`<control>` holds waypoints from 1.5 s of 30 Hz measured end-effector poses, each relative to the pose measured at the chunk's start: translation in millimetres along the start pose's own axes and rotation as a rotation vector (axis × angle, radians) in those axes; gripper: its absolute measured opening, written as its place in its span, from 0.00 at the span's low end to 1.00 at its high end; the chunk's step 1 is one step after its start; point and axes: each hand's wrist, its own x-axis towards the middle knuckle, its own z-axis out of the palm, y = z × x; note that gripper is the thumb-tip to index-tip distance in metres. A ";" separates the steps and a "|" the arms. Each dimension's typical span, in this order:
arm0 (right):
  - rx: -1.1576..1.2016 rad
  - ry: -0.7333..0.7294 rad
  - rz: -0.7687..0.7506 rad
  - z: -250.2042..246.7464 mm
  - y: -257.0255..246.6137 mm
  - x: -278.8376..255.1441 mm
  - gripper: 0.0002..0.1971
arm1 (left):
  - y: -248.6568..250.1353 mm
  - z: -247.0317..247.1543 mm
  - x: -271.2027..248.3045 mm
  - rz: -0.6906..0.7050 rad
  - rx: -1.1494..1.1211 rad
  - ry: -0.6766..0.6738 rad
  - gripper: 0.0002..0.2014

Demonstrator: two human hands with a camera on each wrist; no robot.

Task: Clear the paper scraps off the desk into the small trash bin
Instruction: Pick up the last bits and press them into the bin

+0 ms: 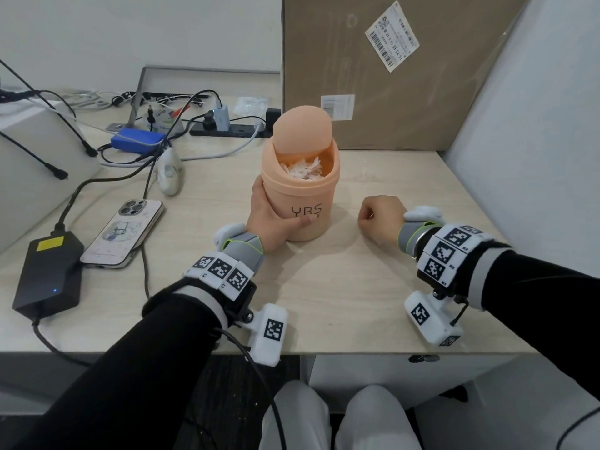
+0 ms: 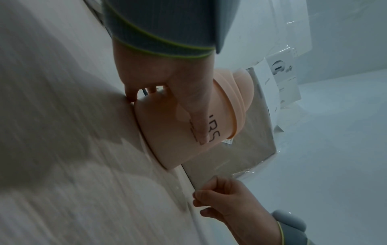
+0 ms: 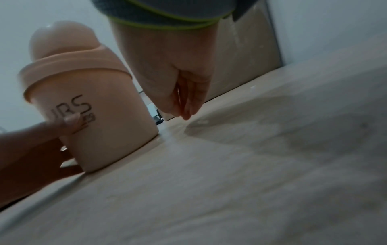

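Pale wood desk (image 1: 373,287), bin (image 1: 302,203), phone (image 1: 125,232), black adapter (image 1: 48,271), perhaps mouse (image 1: 169,172)

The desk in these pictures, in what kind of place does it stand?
Probably an office or home workstation: the wooden desk carries a power strip with chargers, tangled cables, a phone, and a small trash bin for desktop scraps.

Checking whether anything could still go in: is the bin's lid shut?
No, the bin's lid is tipped back, and paper scraps show through the opening.
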 end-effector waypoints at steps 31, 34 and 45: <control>0.382 0.259 -0.296 -58.3 -75.0 -9.4 0.05 | 4.0 3.9 -1.6 0.003 -0.036 -0.010 0.62; 0.313 0.252 -0.380 -55.1 -88.3 -5.2 0.06 | 7.7 6.1 -3.4 0.012 -0.043 -0.006 0.61; 0.134 0.295 -0.369 -60.0 -63.7 -3.2 0.23 | 20.8 23.5 -1.7 0.031 -0.054 -0.088 0.62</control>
